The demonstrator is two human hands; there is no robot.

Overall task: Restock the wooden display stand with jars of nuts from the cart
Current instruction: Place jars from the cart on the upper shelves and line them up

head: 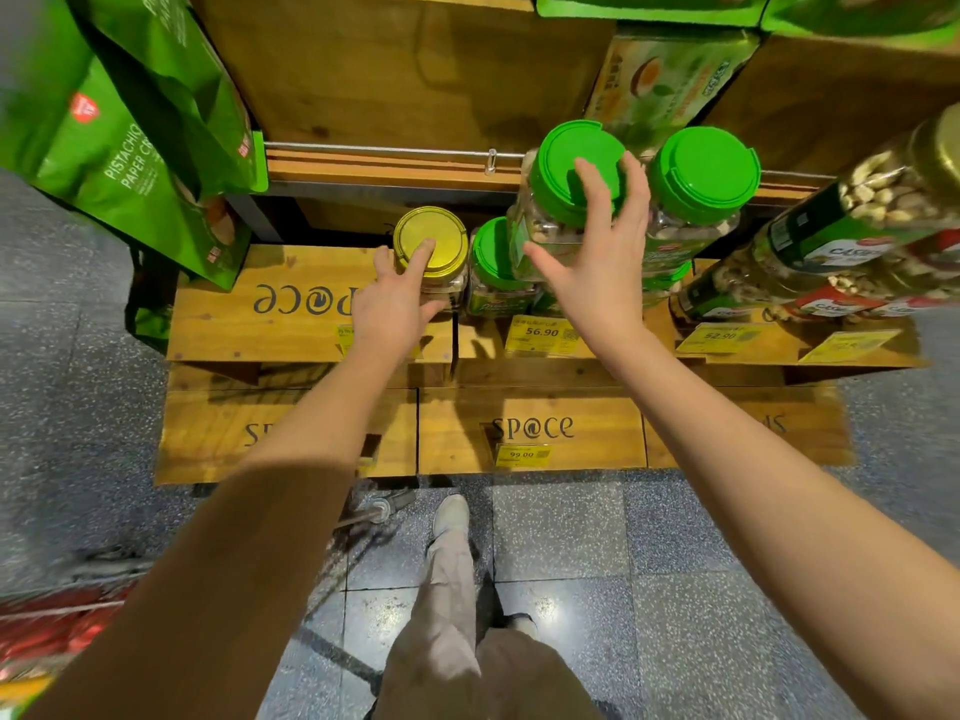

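A gold-lidded jar of nuts [434,236] stands on the wooden display stand [311,324]. My left hand [395,304] lies against it, one straight finger on the lid and the thumb along its near side. To its right, a green-lidded jar [566,163] sits stacked on lower green-lidded jars [491,257]. My right hand [597,262] presses on it with spread fingers over the lid and the thumb across the label. Another green-lidded jar [704,168] stands just right of it.
Cashew jars [841,241] lie on their sides at the right of the stand. Green pistachio bags [130,132] hang at the left. Yellow price tags [540,332] line the stand's front. A red cart edge [47,626] shows at lower left, my legs below.
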